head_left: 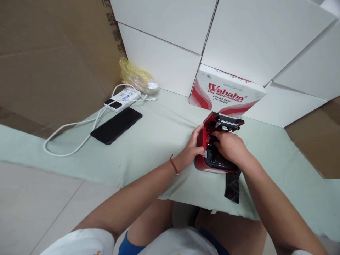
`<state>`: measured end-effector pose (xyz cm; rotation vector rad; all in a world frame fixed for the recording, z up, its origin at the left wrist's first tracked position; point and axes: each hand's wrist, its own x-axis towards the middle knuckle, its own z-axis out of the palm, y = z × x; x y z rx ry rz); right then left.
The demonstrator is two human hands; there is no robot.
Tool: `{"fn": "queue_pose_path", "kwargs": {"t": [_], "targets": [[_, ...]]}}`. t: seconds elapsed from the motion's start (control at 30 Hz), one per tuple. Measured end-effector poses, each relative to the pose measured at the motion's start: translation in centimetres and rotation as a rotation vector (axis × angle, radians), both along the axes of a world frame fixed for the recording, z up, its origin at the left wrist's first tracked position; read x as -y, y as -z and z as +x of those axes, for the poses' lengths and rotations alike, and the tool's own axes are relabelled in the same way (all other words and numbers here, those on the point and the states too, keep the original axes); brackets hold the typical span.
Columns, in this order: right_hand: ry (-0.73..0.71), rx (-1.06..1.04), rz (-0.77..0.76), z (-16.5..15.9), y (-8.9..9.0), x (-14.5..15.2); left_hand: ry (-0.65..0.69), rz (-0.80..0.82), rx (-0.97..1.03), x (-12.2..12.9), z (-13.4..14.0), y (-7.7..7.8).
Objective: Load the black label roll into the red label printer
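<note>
A small red and black label printer [216, 171] stands on the cloth-covered table with its lid [225, 121] raised. My left hand [193, 147] is wrapped round the printer's left side, thumb at the front corner and fingers along the red wall. Inside the open body, the fingers of my right hand [230, 146] reach in by a black roll-like part [211, 140]. Those fingertips are bent and partly hidden, so I cannot see what they hold. A strip of shiny black film [232, 187] lies in front of the printer, near the table edge.
Behind the printer is a Wahaha water carton [225, 94] against stacked white boxes [164, 56]. To the left lie a black phone [117, 125], a white power bank [124, 99] with a white cable [62, 154], and a yellowish plastic bag [138, 78]. Brown cardboard [58, 63] stands at the left.
</note>
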<state>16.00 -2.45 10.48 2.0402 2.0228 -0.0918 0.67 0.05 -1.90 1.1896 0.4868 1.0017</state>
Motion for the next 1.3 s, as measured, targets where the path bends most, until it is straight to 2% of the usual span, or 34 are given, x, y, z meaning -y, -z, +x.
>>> {"fn": "queue_pose_path", "kwargs": {"t": [0.07,0.13,0.17,0.27,0.33,0.4,0.47,0.57,0.63,0.7,0.77,0.87,1.0,1.13,1.23,1.3], "targets": [[0.013,-0.005,0.022,0.1,0.3,-0.1,-0.160,0.187,-0.111,1.0,-0.6,-0.4],[0.022,-0.015,0.043,0.1,0.6,-0.2,-0.379,0.482,-0.228,2.3,-1.2,-0.8],[0.024,-0.022,0.050,0.2,0.7,-0.2,-0.445,0.655,-0.256,2.9,-1.5,-1.0],[0.019,-0.054,0.071,0.4,0.9,-0.3,-0.454,1.085,-0.285,4.6,-1.8,-1.2],[0.002,-0.080,0.080,0.6,0.8,0.0,-0.434,1.215,-0.322,5.3,-1.5,-1.2],[-0.051,-0.170,0.091,0.8,0.2,0.6,-0.466,1.266,-0.364,5.7,-1.2,-1.3],[-0.112,-0.376,0.168,1.1,-0.8,1.4,-0.514,1.301,-0.382,5.9,-1.0,-1.5],[-0.114,-0.649,0.509,1.8,-2.5,2.1,-0.558,1.335,-0.388,5.9,-1.0,-2.0],[-0.121,-0.602,0.750,2.4,-3.1,1.8,-0.567,1.356,-0.396,5.9,-0.9,-2.1],[-0.182,-0.481,0.840,3.2,-3.0,0.9,-0.563,1.372,-0.407,5.9,-0.9,-2.0],[-0.243,-0.406,0.763,3.9,-2.3,0.0,-0.568,1.383,-0.422,6.0,-0.8,-1.9],[-0.252,-0.379,0.638,4.0,-1.3,0.1,-0.572,1.396,-0.432,6.1,-0.8,-1.6],[-0.241,-0.402,0.600,3.1,-0.9,3.2,-0.517,1.387,-0.477,6.2,-0.9,-1.0],[-0.258,-0.509,0.503,2.9,0.3,6.3,-0.547,1.396,-0.489,6.2,-0.8,-1.1],[-0.241,-0.578,0.508,3.2,1.6,7.3,-0.587,1.413,-0.448,6.1,-0.7,-1.5],[-0.228,-0.604,0.528,3.3,2.1,7.4,-0.568,1.377,-0.396,6.0,-0.8,-1.7]]}}
